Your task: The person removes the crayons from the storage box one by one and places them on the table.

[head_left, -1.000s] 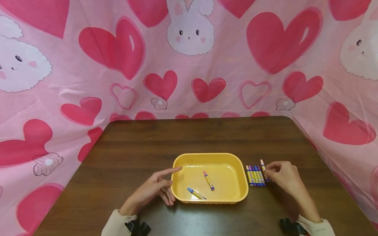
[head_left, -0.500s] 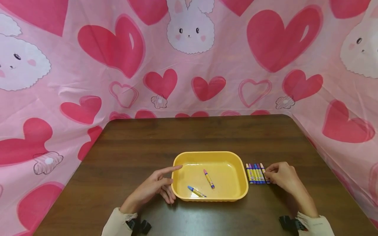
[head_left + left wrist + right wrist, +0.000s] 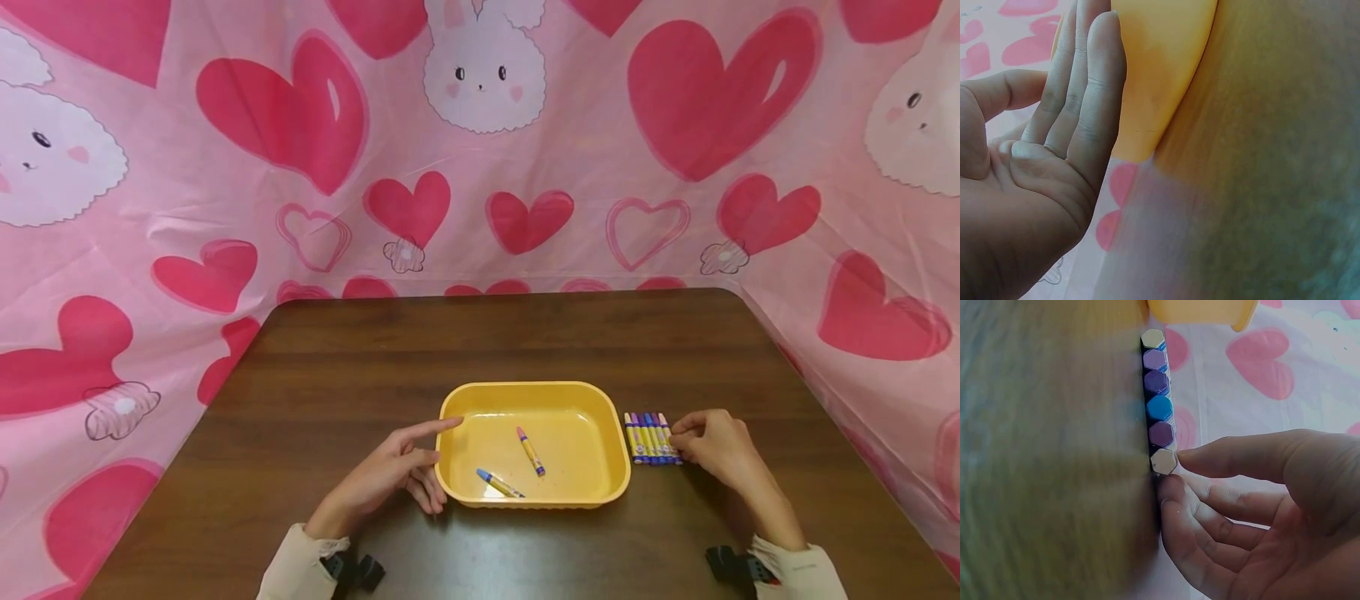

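My right hand (image 3: 718,446) pinches the pale-tipped crayon (image 3: 1164,461) at the end of a side-by-side row of several crayons (image 3: 647,442). In the right wrist view the thumb lies on one side of that crayon and the fingertips on the other, and the row's flat hexagonal ends face the camera. A yellow tray (image 3: 532,387) stands left of the row. Inside it lie a pink crayon (image 3: 530,452) and a blue crayon (image 3: 497,482). My left hand (image 3: 397,467) rests at the tray's left side, index finger stretched over the rim, other fingers straight along the outer wall.
Everything stands on a dark brown wooden table (image 3: 480,333). A pink cloth (image 3: 480,167) printed with hearts and rabbits hangs behind it and along both sides. The tray's right wall is close to the crayon row.
My right hand has brought the pale-tipped crayon left and down against the end of the row. My left hand has stayed at the tray. The head view has tilted slightly.
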Demonstrator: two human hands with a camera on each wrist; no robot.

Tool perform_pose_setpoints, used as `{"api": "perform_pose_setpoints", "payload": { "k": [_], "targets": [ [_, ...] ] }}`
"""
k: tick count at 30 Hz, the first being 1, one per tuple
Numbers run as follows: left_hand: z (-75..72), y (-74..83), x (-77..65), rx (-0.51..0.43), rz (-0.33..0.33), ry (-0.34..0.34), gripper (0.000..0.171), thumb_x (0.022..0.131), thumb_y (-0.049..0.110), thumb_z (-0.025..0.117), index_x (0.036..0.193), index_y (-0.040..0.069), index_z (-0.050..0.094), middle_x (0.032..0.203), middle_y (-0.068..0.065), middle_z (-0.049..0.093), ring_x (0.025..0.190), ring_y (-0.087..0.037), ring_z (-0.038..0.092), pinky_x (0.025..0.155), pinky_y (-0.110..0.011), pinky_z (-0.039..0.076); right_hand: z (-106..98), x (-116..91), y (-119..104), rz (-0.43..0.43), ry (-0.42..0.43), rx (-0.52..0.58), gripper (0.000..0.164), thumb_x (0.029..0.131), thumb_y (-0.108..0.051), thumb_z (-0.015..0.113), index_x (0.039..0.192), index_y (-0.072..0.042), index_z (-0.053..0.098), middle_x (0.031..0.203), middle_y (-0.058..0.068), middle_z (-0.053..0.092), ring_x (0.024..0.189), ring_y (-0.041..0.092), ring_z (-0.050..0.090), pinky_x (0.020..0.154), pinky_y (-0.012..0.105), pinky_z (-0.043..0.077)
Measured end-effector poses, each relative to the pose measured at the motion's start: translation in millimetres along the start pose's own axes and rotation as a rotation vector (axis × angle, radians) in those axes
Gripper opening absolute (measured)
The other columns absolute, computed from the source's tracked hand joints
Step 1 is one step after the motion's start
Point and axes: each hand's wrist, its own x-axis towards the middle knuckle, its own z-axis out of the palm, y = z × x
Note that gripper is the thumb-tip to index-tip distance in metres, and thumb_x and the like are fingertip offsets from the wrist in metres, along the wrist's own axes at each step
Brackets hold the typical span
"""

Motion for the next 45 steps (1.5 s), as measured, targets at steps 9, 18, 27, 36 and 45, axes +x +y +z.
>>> {"api": "perform_pose_setpoints", "payload": {
  "k": [9, 18, 27, 36, 45],
  "targets": [
    [0.0, -0.2, 1.4, 0.0, 0.01, -0.001, 0.053, 0.105, 0.008, 0.043, 0.156, 0.006, 0.029, 0.084, -0.018, 0.074, 0.068, -0.025, 0.073, 0.064, -0.041, 0.062, -4, 0, 1, -0.028, 0.052, -0.064, 0.018, 0.085, -0.019, 0.075, 0.088, -0.001, 0.074, 0.07, 0.0, 0.071, 0.063, 0.012, 0.062, 0.053, 0.026, 0.046],
    [-0.4, -0.5, 0.4, -0.005, -0.004, 0.005, 0.053, 0.105, 0.008, 0.043, 0.156, 0.007, 0.029, 0.084, -0.019, 0.074, 0.068, -0.026, 0.073, 0.064, -0.041, 0.062, -3, -2, -1, -0.043, 0.151, -0.06, 0.021, 0.088, -0.018, 0.074, 0.095, 0.002, 0.072, 0.072, 0.003, 0.071, 0.063, 0.014, 0.061, 0.052, 0.028, 0.045],
    [-0.2, -1.3, 0.6, -0.011, -0.01, 0.008, 0.053, 0.105, 0.008, 0.043, 0.157, 0.008, 0.03, 0.084, -0.019, 0.074, 0.068, -0.026, 0.073, 0.063, -0.042, 0.062, 5, -5, -19, -0.169, 0.343, -0.063, 0.013, 0.082, -0.01, 0.076, 0.092, -0.002, 0.074, 0.076, 0.003, 0.071, 0.065, 0.014, 0.063, 0.057, 0.027, 0.048],
    [0.5, -2.1, 2.1, -0.007, 0.0, 0.0, 0.053, 0.105, 0.007, 0.043, 0.156, 0.008, 0.03, 0.084, -0.02, 0.073, 0.068, -0.026, 0.073, 0.063, -0.042, 0.062, 9, -13, -56, -0.292, 0.379, -0.029, 0.009, 0.082, -0.007, 0.077, 0.091, -0.006, 0.074, 0.075, -0.002, 0.07, 0.066, 0.007, 0.062, 0.059, 0.015, 0.05],
    [0.7, -0.9, 0.9, -0.019, -0.009, 0.003, 0.053, 0.105, 0.006, 0.042, 0.157, 0.008, 0.03, 0.084, -0.02, 0.073, 0.069, -0.025, 0.073, 0.063, -0.041, 0.062, 23, -8, -110, -0.44, 0.278, -0.022, 0.008, 0.081, -0.001, 0.075, 0.088, -0.005, 0.074, 0.073, -0.003, 0.067, 0.066, 0.01, 0.06, 0.061, 0.03, 0.058]
  ]
}}
